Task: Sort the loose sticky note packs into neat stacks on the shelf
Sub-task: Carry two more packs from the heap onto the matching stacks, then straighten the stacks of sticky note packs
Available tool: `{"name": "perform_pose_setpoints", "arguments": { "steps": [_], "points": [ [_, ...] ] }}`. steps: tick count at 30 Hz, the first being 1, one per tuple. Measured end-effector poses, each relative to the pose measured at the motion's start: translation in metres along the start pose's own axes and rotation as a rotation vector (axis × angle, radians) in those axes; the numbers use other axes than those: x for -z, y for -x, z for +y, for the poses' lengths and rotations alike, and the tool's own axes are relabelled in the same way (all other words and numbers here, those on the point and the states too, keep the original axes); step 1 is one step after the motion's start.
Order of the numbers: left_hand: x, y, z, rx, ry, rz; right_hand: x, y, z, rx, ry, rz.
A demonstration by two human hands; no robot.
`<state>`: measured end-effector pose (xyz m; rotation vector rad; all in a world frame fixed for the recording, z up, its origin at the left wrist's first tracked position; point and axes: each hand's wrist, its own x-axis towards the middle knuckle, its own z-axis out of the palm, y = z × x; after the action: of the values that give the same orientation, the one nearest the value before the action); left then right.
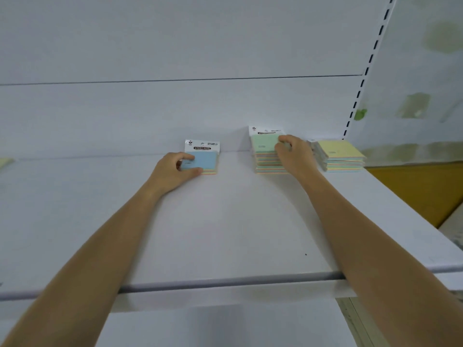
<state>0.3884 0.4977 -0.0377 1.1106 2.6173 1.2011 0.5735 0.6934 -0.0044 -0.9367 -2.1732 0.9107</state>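
Note:
A single blue-topped sticky note pack (205,159) lies flat at the back of the white shelf (225,234), its white header card against the back wall. My left hand (175,171) grips its left side, thumb on the front corner. To the right stands a tall stack of packs with a green top (264,152). My right hand (294,154) rests on that stack's right side, fingers curled over the top green pack. Further right stands a shorter stack with a yellow top (340,155), untouched.
The shelf's front edge (225,281) runs under both forearms. A slotted upright (363,78) marks the shelf's right end, with a frosted panel and a yellow-brown floor area (413,189) beyond. A pale yellow pack corner (5,162) shows at the far left.

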Motion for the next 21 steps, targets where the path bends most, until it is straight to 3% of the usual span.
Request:
{"name": "perform_pose_setpoints", "arguments": {
  "steps": [5,9,14,21],
  "points": [
    [0.001,0.005,0.006,0.001,0.029,0.044,0.001,0.002,-0.001,0.082,0.146,0.082],
    [0.008,0.015,0.006,-0.127,-0.287,0.173,-0.009,0.015,-0.023,0.369,0.271,0.158],
    [0.064,0.036,-0.019,-0.292,-0.583,0.17,-0.068,0.031,-0.073,0.659,0.443,-0.066],
    [0.187,0.096,-0.109,-0.165,-0.766,0.098,-0.175,0.051,-0.191,0.707,0.542,-0.257]
  ]
}}
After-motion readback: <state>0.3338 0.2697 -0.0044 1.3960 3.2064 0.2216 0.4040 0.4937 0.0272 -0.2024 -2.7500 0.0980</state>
